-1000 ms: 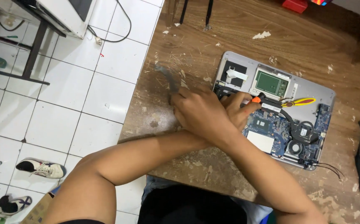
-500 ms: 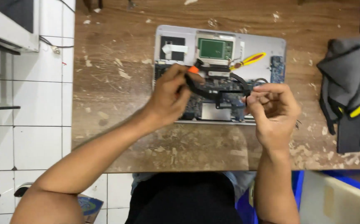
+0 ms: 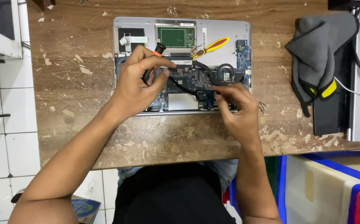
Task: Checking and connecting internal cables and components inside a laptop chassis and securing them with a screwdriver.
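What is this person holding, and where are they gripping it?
The left hand grips a black screwdriver by its handle. The right hand rests its fingertips on the opened laptop; no hold is visible.

Laptop shell (image 3: 229, 31) silver; board (image 3: 190, 79) dark blue, small card (image 3: 175, 37) green. Screwdriver (image 3: 157, 52) black with orange band. Tweezers (image 3: 213, 45) yellow and red. Cloth (image 3: 317, 49) grey, yellow-black trim. Bench (image 3: 72, 83) brown wood, white paint flecks. Floor tiles (image 3: 5, 137) white.
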